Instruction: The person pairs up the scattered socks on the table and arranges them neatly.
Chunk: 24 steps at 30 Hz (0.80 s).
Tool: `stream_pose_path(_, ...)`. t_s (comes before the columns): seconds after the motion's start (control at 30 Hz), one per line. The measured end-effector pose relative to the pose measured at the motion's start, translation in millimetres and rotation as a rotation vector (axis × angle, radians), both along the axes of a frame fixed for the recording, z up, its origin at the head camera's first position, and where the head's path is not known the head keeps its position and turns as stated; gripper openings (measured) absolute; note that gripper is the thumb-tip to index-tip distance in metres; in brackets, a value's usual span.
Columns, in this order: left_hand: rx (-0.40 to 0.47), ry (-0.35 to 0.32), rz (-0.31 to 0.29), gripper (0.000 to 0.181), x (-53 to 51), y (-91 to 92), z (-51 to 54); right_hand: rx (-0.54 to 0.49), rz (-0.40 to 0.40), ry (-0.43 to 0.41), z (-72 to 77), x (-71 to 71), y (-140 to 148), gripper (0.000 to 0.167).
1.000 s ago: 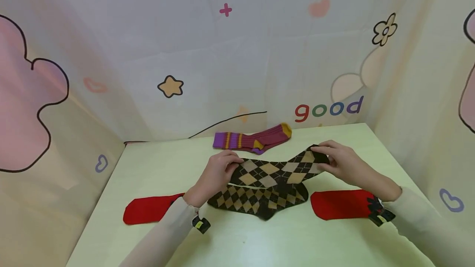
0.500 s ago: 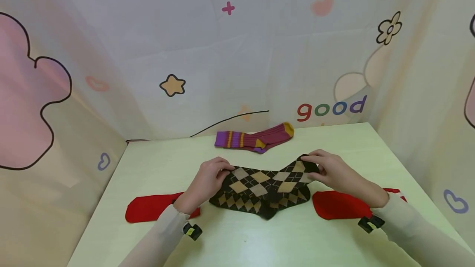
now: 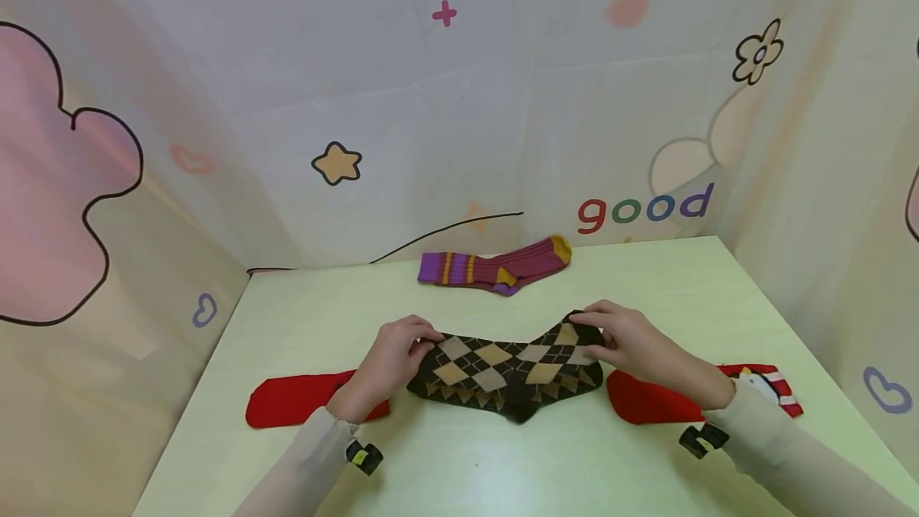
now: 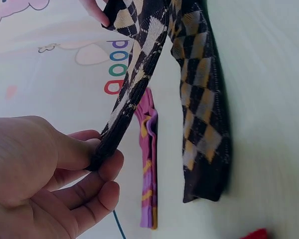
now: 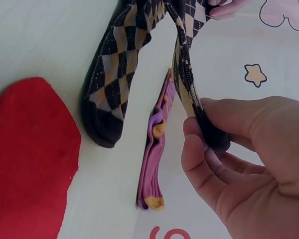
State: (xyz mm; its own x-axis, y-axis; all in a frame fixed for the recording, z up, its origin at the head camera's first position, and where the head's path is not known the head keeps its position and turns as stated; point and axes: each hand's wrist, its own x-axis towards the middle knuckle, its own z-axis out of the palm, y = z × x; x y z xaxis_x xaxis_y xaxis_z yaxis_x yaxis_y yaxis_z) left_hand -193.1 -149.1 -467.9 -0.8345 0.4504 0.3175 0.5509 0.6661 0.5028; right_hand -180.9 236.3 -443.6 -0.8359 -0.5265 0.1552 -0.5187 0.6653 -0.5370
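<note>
On bench: lower sock, centre; left sock and right sock, either side; rear sock, behind, before curtain. Above lower sock: upper sock.

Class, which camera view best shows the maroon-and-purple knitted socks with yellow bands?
The head view, because the knitted socks lie lengthwise there, with nothing covering them. Both wrist views show them narrow: the left with cuffs lowest, partly behind the held black-and-tan argyle sock; the right with toes lowest.
</note>
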Motion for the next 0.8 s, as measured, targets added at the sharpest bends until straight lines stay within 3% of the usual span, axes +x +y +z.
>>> stream_pose_path(0.43,-0.007,-0.041,-0.011,0.019,5.0,-5.5,-15.7,0.055,0.004,-0.005,-13.3,1.4,-8.5,0.049)
stream_pose_path(0.8,-0.014,-0.042,-0.011,0.018,2.3,-8.6,-29.9,0.063,0.030,0.015,-20.6,3.3,-11.2,0.047)
